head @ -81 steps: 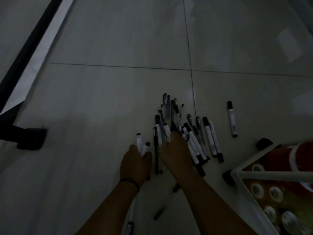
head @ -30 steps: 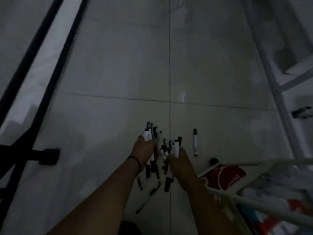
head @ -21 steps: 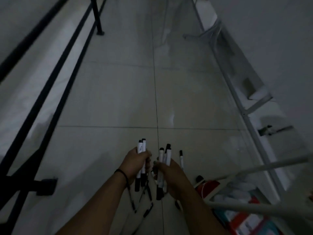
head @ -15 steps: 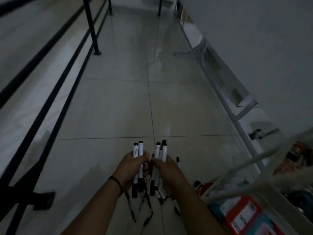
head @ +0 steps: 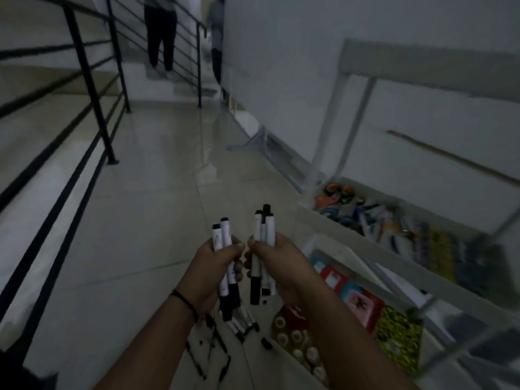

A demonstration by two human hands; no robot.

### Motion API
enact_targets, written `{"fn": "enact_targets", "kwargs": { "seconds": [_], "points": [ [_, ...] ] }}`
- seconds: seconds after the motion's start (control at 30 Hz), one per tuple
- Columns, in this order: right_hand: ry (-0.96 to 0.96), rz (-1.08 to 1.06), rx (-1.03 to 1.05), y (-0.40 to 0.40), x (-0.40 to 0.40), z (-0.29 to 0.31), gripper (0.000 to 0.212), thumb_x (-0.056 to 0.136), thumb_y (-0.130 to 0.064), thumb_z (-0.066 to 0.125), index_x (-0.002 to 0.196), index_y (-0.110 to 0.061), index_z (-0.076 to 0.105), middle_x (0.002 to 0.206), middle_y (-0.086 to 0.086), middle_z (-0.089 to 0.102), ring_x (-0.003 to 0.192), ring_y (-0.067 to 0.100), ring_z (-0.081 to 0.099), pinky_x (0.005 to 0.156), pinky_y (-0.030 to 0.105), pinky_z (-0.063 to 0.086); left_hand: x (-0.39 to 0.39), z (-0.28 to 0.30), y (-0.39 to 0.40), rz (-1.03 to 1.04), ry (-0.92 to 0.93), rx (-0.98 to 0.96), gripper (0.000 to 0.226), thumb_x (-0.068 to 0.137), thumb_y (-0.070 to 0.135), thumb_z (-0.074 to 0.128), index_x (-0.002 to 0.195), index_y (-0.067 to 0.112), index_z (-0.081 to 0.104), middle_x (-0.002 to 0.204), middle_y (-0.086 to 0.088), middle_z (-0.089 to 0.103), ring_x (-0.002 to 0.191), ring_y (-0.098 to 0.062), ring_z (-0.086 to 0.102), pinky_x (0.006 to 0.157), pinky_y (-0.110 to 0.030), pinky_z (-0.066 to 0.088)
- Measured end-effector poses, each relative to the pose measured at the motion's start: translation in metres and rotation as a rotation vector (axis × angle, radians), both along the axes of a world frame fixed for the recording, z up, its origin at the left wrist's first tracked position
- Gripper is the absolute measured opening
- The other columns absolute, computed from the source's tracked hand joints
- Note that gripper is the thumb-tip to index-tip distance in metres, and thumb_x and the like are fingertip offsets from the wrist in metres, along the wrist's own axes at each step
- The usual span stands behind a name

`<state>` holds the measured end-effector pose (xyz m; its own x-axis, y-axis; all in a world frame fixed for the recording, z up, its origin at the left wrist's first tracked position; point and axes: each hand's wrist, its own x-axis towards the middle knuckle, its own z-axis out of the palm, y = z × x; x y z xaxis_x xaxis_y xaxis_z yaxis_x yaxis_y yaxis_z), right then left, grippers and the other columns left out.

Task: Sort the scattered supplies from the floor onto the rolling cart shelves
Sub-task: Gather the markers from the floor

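My left hand [head: 215, 270] grips a bundle of white markers with black caps [head: 223, 235], held upright above the floor. Close beside it, my right hand [head: 277, 261] grips a second bundle of the same markers [head: 264, 225]. More pens and markers [head: 216, 342] lie on the tiles below my hands. The white rolling cart [head: 320, 220] stands to the right; its upper tray holds scissors and pens [head: 363, 212], and a lower tray holds coloured packets [head: 357, 296].
A black railing [head: 92, 88] runs along the left side of the tiled corridor. Stairs rise at the far end, where two people [head: 160, 32] stand. A white wall borders the right, with a metal frame [head: 261, 139] at its foot.
Both hands gathered markers from the pile on the floor and lifted them up. My view rose from the floor to the corridor, and the cart's upper trays came into sight.
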<state>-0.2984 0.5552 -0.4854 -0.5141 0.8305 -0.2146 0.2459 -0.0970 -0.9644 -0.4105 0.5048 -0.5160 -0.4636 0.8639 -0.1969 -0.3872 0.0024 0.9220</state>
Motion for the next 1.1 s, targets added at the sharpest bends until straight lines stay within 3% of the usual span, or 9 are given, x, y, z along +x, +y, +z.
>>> {"fn": "enact_targets", "kwargs": {
  "seconds": [0.07,0.13,0.23,0.37,0.53,0.6,0.73,0.9,1.1],
  "points": [
    [0.027,-0.001,0.081,-0.013,0.021,0.029,0.017,0.093,-0.027,0.053,0.107,-0.021,0.06,0.092,0.003,0.068,0.085,0.022,0.066,0.08,0.043,0.057,0.017,0.025,-0.004,0.013,0.044,0.073,0.019,0.091,0.005,0.055,0.073,0.008,0.056,0.057,-0.008,0.051,0.045,-0.017,0.051,0.048,-0.024,0.046],
    [0.021,0.009,0.169,-0.025,0.042,0.064,0.012,0.094,-0.027,0.051,0.101,-0.021,0.059,0.083,0.006,0.068,0.073,0.021,0.067,0.072,0.046,0.058,0.033,0.057,-0.006,-0.008,0.103,0.157,0.02,0.092,0.006,0.054,0.072,0.009,0.055,0.053,-0.006,0.053,0.049,-0.022,0.05,0.055,-0.03,0.045],
    [-0.059,0.026,0.293,-0.04,0.071,0.116,0.005,0.095,-0.028,0.049,0.098,-0.024,0.05,0.084,0.009,0.065,0.067,0.02,0.064,0.069,0.044,0.058,0.053,0.106,-0.009,-0.032,0.188,0.284,0.022,0.093,0.005,0.051,0.071,0.008,0.051,0.051,-0.002,0.049,0.041,-0.015,0.048,0.044,-0.024,0.042],
    [-0.178,0.048,0.429,-0.06,0.104,0.174,0.006,0.095,-0.023,0.049,0.1,-0.021,0.05,0.083,0.006,0.065,0.07,0.021,0.066,0.072,0.046,0.059,0.079,0.169,-0.014,-0.091,0.309,0.442,0.018,0.092,0.008,0.052,0.074,0.008,0.052,0.054,-0.004,0.05,0.043,-0.013,0.049,0.043,-0.025,0.042],
    [-0.335,-0.029,0.663,-0.067,0.149,0.244,0.012,0.095,-0.026,0.049,0.092,-0.015,0.055,0.067,-0.002,0.063,0.045,0.001,0.059,0.05,0.017,0.054,0.107,0.237,-0.005,-0.257,0.345,0.591,0.017,0.094,0.009,0.046,0.078,0.011,0.051,0.05,0.002,0.052,0.042,-0.013,0.049,0.041,-0.023,0.044],
    [-0.333,-0.085,0.688,-0.065,0.17,0.273,0.015,0.094,-0.027,0.052,0.098,-0.013,0.055,0.073,0.001,0.066,0.053,0.01,0.063,0.055,0.027,0.059,0.118,0.26,0.004,-0.298,0.417,0.632,0.016,0.094,0.009,0.046,0.079,0.013,0.049,0.051,0.003,0.05,0.041,-0.011,0.045,0.041,-0.023,0.042],
    [-0.348,-0.237,0.757,-0.039,0.21,0.327,0.033,0.091,-0.027,0.056,0.121,-0.014,0.05,0.083,0.002,0.066,0.064,0.013,0.064,0.055,0.026,0.057,0.144,0.302,0.025,-0.331,0.512,0.707,0.021,0.094,0.01,0.049,0.074,0.016,0.047,0.052,0.003,0.047,0.038,-0.009,0.041,0.039,-0.021,0.039],
    [-0.406,-0.338,0.761,0.012,0.243,0.359,0.036,0.092,-0.021,0.056,0.126,-0.011,0.047,0.088,0.005,0.065,0.066,0.015,0.062,0.054,0.027,0.055,0.161,0.343,0.058,-0.123,0.782,0.765,0.02,0.092,0.014,0.054,0.074,0.018,0.05,0.058,-0.002,0.048,0.041,-0.01,0.045,0.041,-0.022,0.043],
    [-0.73,-0.197,0.765,0.07,0.246,0.342,0.028,0.091,-0.023,0.057,0.116,-0.012,0.053,0.087,0.003,0.065,0.066,0.015,0.062,0.054,0.026,0.054,0.173,0.366,0.094,0.109,1.013,0.825,0.011,0.093,0.021,0.053,0.086,0.013,0.052,0.067,-0.006,0.054,0.046,-0.007,0.054,0.045,-0.018,0.05]
  ]
}}
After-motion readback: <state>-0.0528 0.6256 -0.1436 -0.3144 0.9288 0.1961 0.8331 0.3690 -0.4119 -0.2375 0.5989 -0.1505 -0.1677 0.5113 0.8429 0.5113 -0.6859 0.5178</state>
